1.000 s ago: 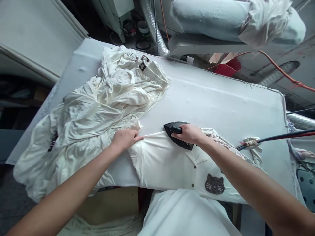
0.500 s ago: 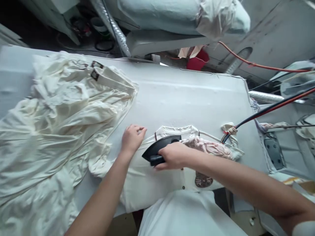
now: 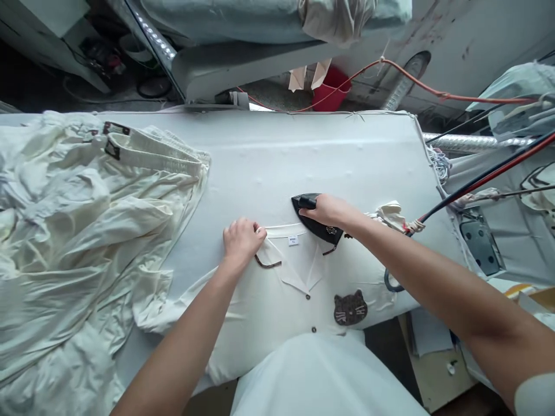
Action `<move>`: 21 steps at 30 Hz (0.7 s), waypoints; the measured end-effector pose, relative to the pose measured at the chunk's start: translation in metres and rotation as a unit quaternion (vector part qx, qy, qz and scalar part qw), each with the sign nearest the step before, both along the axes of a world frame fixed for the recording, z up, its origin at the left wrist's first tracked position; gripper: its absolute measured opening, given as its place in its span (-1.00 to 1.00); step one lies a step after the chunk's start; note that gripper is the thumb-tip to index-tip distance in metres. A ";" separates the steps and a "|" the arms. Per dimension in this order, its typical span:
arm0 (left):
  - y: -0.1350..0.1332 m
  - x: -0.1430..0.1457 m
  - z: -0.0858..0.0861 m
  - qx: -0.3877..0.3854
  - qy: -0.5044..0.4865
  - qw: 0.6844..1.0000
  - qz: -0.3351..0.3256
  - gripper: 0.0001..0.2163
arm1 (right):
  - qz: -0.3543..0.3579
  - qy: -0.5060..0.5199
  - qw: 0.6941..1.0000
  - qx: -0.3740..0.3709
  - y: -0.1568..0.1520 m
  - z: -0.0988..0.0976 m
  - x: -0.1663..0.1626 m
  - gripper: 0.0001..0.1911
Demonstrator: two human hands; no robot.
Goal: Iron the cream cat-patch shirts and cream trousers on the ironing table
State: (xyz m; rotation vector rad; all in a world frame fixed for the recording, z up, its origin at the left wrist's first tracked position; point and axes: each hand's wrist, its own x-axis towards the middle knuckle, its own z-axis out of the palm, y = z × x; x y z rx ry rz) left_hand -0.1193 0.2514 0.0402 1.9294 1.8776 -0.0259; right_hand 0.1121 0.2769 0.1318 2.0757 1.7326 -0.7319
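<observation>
A cream button-up shirt [image 3: 273,306] lies front up on the padded white board [image 3: 269,173], with a small label inside its neck and a brown cat-face patch [image 3: 350,308] on its chest. My left hand [image 3: 243,238] is closed at the collar's left corner, thumb and fingers pinching the cloth there. In my right hand [image 3: 332,211] is the handle of a black iron [image 3: 323,231]. The iron rests at the right side of the collar, its tip toward the upper left. My right forearm covers part of the shirt's right side.
Wrinkled cream garments [image 3: 99,214] are heaped on the left of the board. Dark and red cables [image 3: 489,179] run from the right toward the iron. Behind the board are a padded pressing arm [image 3: 260,23] and a red bucket [image 3: 332,89].
The iron has moved up and right from the middle of the collar, uncovering the neck label. My left hand has come to the collar's corner. The collar lies opened, and the view has shifted.
</observation>
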 end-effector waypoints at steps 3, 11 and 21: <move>-0.001 0.024 0.000 0.066 -0.031 0.997 -0.041 -0.65 | -0.039 0.023 0.999 0.015 -0.037 0.017 0.012 -0.32; 0.024 0.084 -0.016 0.087 -0.159 0.971 -0.155 -0.40 | 0.062 0.081 0.991 -0.089 -0.241 -0.005 -0.036 -0.63; -0.231 -0.052 -0.027 -0.548 -0.386 0.742 0.019 -0.41 | -0.325 -0.076 0.937 0.103 -0.255 0.004 0.227 -0.42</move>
